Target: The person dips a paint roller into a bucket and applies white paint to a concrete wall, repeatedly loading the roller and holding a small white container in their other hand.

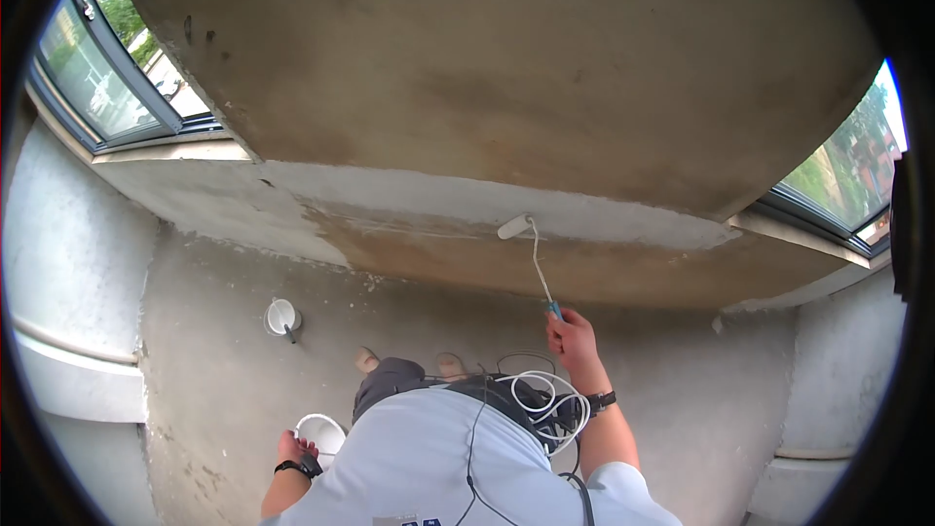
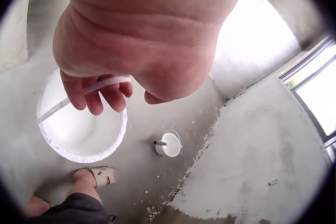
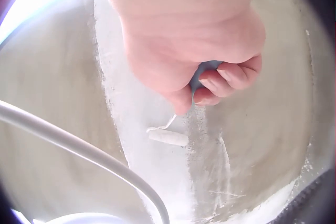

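Observation:
My right hand (image 1: pixel 573 339) grips the blue handle (image 1: pixel 555 310) of a paint roller, its fingers curled round it in the right wrist view. The white roller head (image 3: pixel 168 138) lies against the low wall, on a band of white paint (image 1: pixel 409 193) along the wall's upper part. Below that band the wall is bare brown plaster (image 1: pixel 438 258). Down at my left side, my left hand (image 1: pixel 298 450) holds a white bucket (image 2: pixel 83 134) by its pale strap-like handle (image 2: pixel 55 109), fingers hooked under it. The bucket's inside is white.
A smaller white pail (image 1: pixel 281 316) with a dark-handled tool in it stands on the concrete floor (image 1: pixel 214 370). A coiled white cable (image 1: pixel 550 399) hangs at my waist. Windows (image 1: pixel 107 88) open at both sides above the low wall.

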Demonstrator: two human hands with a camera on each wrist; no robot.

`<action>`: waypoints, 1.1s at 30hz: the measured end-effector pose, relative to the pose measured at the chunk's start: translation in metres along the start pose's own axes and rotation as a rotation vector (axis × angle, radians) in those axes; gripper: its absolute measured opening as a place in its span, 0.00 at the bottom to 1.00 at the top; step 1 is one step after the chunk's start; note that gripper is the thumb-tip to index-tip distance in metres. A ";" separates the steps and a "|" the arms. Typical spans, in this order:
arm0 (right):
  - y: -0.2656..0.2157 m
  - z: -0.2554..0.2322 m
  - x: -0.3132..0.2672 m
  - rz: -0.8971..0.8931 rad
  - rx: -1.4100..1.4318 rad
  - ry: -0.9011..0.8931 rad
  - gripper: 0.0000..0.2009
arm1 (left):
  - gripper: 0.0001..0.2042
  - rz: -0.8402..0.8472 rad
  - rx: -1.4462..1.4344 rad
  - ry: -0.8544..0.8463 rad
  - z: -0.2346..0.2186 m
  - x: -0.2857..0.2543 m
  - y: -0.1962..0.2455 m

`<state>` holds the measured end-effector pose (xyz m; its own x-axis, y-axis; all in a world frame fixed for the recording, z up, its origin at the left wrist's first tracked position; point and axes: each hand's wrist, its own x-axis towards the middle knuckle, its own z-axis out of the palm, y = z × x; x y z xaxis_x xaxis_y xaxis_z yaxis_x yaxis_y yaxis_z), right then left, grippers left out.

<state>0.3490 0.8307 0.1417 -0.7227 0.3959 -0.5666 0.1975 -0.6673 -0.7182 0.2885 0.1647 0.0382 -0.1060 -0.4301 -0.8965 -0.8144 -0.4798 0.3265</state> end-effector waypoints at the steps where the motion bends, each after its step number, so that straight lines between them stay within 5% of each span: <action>1: 0.003 -0.005 -0.001 0.013 0.018 0.037 0.07 | 0.12 0.006 0.016 -0.031 -0.001 0.009 0.002; 16: 0.019 -0.003 -0.002 0.087 0.160 0.013 0.06 | 0.12 0.160 0.044 -0.067 0.028 0.006 0.028; 30: 0.019 0.031 0.011 0.096 0.109 -0.074 0.07 | 0.12 0.007 -0.049 0.042 -0.015 0.006 0.003; 33: 0.016 0.036 0.012 0.087 0.110 -0.083 0.07 | 0.07 0.060 -0.043 0.081 0.000 -0.054 0.004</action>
<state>0.3197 0.8021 0.1383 -0.7590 0.2832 -0.5862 0.1914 -0.7636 -0.6167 0.2907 0.1862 0.0877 -0.1060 -0.5184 -0.8485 -0.7825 -0.4830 0.3929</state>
